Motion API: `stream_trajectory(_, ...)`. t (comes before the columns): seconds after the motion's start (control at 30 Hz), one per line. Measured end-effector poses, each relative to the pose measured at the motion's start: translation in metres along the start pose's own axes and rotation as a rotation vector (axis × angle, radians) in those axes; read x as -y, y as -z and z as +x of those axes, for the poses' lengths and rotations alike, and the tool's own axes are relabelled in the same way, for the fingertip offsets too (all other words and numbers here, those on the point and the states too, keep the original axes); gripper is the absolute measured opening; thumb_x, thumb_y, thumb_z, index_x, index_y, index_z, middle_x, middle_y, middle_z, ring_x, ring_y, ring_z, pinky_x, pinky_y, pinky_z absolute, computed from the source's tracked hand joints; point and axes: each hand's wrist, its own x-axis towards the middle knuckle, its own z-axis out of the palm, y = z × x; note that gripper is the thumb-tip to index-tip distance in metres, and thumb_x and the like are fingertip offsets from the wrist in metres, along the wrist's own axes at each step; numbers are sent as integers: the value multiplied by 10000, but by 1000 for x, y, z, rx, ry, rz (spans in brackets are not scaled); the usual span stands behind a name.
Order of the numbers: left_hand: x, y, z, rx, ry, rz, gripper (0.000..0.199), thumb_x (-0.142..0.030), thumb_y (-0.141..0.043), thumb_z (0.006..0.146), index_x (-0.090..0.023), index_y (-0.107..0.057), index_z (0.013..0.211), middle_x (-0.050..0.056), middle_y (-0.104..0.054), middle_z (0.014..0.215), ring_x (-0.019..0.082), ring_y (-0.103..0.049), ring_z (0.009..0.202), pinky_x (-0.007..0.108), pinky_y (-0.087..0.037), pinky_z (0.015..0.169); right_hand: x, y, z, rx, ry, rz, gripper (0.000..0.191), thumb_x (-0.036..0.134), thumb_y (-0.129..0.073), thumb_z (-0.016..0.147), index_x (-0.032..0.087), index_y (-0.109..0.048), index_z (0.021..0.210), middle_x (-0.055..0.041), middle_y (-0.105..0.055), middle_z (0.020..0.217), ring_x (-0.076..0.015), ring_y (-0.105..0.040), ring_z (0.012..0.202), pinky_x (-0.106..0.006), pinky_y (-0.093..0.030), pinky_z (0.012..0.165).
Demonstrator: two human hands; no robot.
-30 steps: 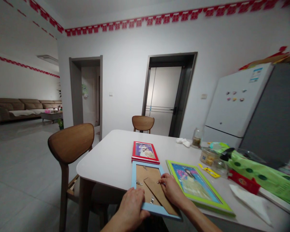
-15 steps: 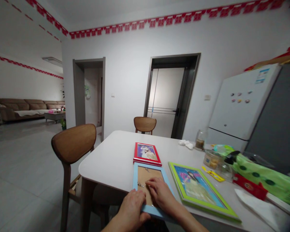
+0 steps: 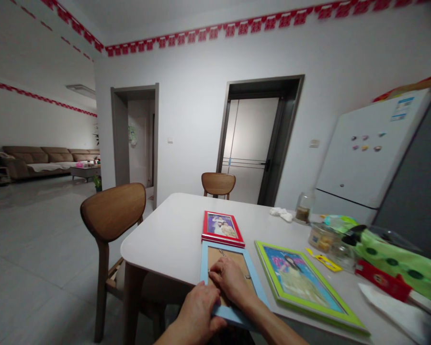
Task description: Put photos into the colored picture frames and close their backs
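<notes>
A light-blue picture frame (image 3: pixel 254 273) lies face down at the table's near edge, its brown backing board (image 3: pixel 215 256) showing. Small metal clips sit on the board; one clip (image 3: pixel 247 276) shows at its right side. Over the board, my right hand (image 3: pixel 232 282) has its fingers bunched at the clip by the left inner edge, mostly covering it. My left hand (image 3: pixel 201 306) grips the frame's near left corner, thumb at the near edge. Just beyond lies a red picture frame (image 3: pixel 222 227) holding a photo. To the right is a larger green picture frame (image 3: pixel 309 285), photo side up.
On the white table (image 3: pixel 158 235), the right side holds a yellow tool (image 3: pixel 326 262), a plastic tub (image 3: pixel 321 237), a glass jar (image 3: pixel 303 208), crumpled tissue (image 3: pixel 281 213), a red box (image 3: pixel 382 279) and a green bag (image 3: pixel 402 258). Wooden chairs (image 3: pixel 117 211) stand around it.
My right hand's fingers have shifted across the board to the left-side clip, uncovering the right-side one. My left hand stays at the frame's corner. The view has swung slightly.
</notes>
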Motion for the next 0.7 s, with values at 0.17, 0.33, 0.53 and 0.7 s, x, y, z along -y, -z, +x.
stream_trajectory(0.17, 0, 1, 0, 5, 25, 23, 307, -279, -672, 608, -221, -487, 845, -39, -567, 921, 157, -488, 844, 251, -353, 797, 0, -10, 5, -11, -32, -50, 224, 234, -455, 713, 183, -645, 604, -43, -606, 645, -135, -491, 639, -236, -306, 595)
stream_trajectory(0.33, -2, 5, -2, 8, 31, 20, 276, -314, -656, 634, -215, -500, 839, -26, -570, 914, 161, -486, 851, 247, -362, 773, 3, -6, 1, 35, 68, -69, 240, 199, -445, 710, 164, -616, 545, -38, -578, 655, -131, -467, 679, -230, -299, 619)
stream_trajectory(0.53, -2, 4, -1, 4, 17, 3, 246, -292, -650, 636, -215, -497, 813, -30, -573, 886, 155, -494, 845, 259, -342, 819, 2, 3, -1, 64, 107, 20, 231, 214, -450, 703, 173, -608, 540, -19, -568, 651, -130, -471, 696, -223, -307, 631)
stream_trajectory(0.7, -3, 4, -2, 19, 57, 31, 294, -297, -659, 616, -212, -489, 840, -17, -570, 892, 168, -499, 826, 274, -358, 816, -11, -5, 11, 27, -34, 71, 214, 270, -457, 709, 188, -631, 616, -1, -616, 640, -114, -523, 627, -204, -337, 580)
